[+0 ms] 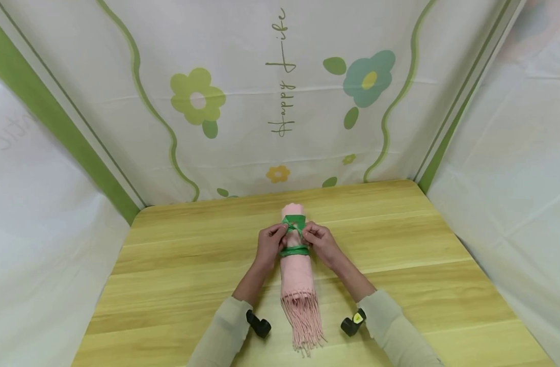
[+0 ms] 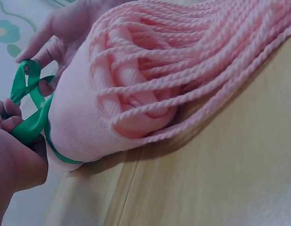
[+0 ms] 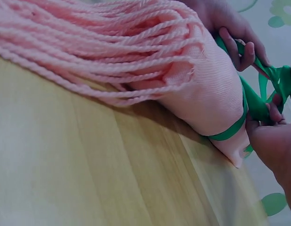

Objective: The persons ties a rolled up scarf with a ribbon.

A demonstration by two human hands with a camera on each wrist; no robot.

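Across the curtain (image 1: pixel 243 46), script (image 1: pixel 282 74) reads "Happy Life". Left hand (image 1: pixel 269 243) and right hand (image 1: pixel 323 243) converge over a fringed scarf (image 1: pixel 297 275), fingers pinching green ribbon (image 1: pixel 295 219).

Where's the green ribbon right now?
In the head view, the green ribbon is just below and right of centre, around the pink scarf, held between the left hand and right hand.

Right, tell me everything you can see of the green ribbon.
The green ribbon is a long, flat, narrow strip, smooth and slightly shiny, satin-like in look. One part runs round the rolled pink cloth, lying against it crosswise, near the middle of the roll's body. The rest is raised off the roll in twisted loops between the left hand and the right hand, whose fingers pinch it. Whether a knot has formed is hard to tell, as the fingers partly cover it.
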